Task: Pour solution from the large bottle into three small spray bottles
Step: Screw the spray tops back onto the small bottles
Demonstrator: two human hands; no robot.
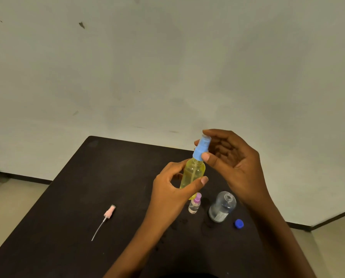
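My left hand (174,189) grips a yellow spray bottle (193,173) by its body, held tilted above the black table (71,197). My right hand (229,159) pinches the bottle's blue spray cap (201,148) between thumb and fingers. Below stands a small clear spray bottle with a purple cap (195,203). To its right stands the large clear bottle (222,207) with its neck uncapped. Its blue cap (239,223) lies on the table beside it.
A pink spray head with a long dip tube (105,218) lies loose on the table's left half. Dark wet spots (179,222) mark the tabletop near the bottles. A pale wall rises behind the table's far edge, and floor shows on both sides.
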